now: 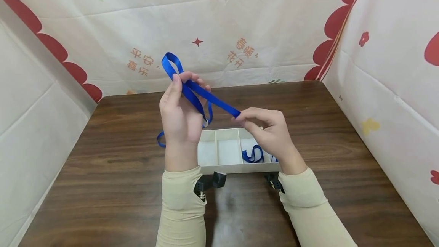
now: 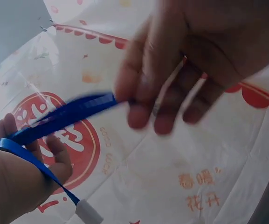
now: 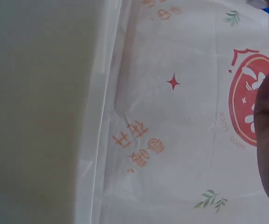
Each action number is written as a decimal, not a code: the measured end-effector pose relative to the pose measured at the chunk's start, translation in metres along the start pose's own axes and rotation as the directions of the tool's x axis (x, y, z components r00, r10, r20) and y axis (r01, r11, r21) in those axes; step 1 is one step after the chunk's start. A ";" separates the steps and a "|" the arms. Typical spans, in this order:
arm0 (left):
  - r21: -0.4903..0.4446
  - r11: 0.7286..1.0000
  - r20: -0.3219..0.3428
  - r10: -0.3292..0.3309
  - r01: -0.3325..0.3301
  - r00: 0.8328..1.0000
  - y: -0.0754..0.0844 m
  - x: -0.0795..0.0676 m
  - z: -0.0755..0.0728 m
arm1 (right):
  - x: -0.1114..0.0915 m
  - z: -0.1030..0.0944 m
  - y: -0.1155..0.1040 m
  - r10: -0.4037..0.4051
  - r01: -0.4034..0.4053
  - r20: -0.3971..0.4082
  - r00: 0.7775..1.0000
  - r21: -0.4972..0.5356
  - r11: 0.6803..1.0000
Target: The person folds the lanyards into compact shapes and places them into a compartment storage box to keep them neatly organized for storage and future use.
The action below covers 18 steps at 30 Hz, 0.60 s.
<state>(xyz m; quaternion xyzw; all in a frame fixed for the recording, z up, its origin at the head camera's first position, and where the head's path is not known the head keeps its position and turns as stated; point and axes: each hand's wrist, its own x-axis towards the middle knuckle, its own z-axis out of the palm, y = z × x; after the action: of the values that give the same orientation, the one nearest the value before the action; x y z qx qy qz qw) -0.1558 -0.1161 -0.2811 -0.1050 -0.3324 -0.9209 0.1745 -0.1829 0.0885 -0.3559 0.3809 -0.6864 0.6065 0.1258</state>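
A blue lanyard is stretched between both hands, above the table. My left hand, palm facing up toward the head camera, pinches it between thumb and index finger, with a small loop standing above the fingertips. My right hand pinches the lanyard's other stretch between thumb and forefinger, to the right and slightly lower. In the left wrist view a white fitting hangs from the strap below the left hand. Another part of the blue strap shows left of the left wrist. The right wrist view catches only part of a hand at its edge.
A white divided box stands on the brown wooden table, below the hands. One compartment holds a coiled blue strap; more blue and white shows beside it, partly covered by the right hand. Printed white cloth encloses the back and sides.
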 end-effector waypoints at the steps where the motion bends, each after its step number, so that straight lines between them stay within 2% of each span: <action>1: -0.021 0.999 0.011 -0.026 0.026 1.000 0.001 0.000 0.001 | 0.000 0.001 0.001 -0.020 0.020 0.006 1.000 -0.027 0.999; 5: -0.104 0.982 0.063 -0.151 0.157 0.986 0.005 -0.001 0.005 | 0.002 0.006 0.007 -0.004 0.009 0.059 0.998 -0.083 0.997; 8: -0.159 0.955 0.108 -0.237 0.252 0.966 0.005 -0.001 0.010 | 0.003 0.010 0.011 0.045 -0.043 0.120 0.992 -0.019 0.999; 10: -0.196 0.935 0.127 -0.275 0.296 0.953 0.004 -0.001 0.013 | 0.003 0.013 0.013 0.080 -0.091 0.161 0.984 0.064 0.994; 12: -0.235 0.918 0.139 -0.292 0.318 0.946 0.002 -0.001 0.016 | 0.002 0.016 0.015 0.115 -0.144 0.189 0.975 0.146 0.979; 15: -0.267 0.906 0.151 -0.296 0.327 0.943 0.000 -0.001 0.019 | 0.001 0.020 0.016 0.152 -0.195 0.188 0.970 0.236 0.952; 18: -0.254 0.913 0.168 -0.284 0.320 0.944 0.000 -0.001 0.021 | 0.001 0.025 0.017 0.162 -0.202 0.157 0.974 0.281 0.938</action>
<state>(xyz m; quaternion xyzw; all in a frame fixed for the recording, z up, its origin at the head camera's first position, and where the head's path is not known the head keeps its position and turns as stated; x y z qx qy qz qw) -0.1533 -0.1023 -0.2653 -0.1343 -0.2227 -0.9656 -0.0083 -0.1881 0.0647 -0.3732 0.3693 -0.6273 0.6847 -0.0349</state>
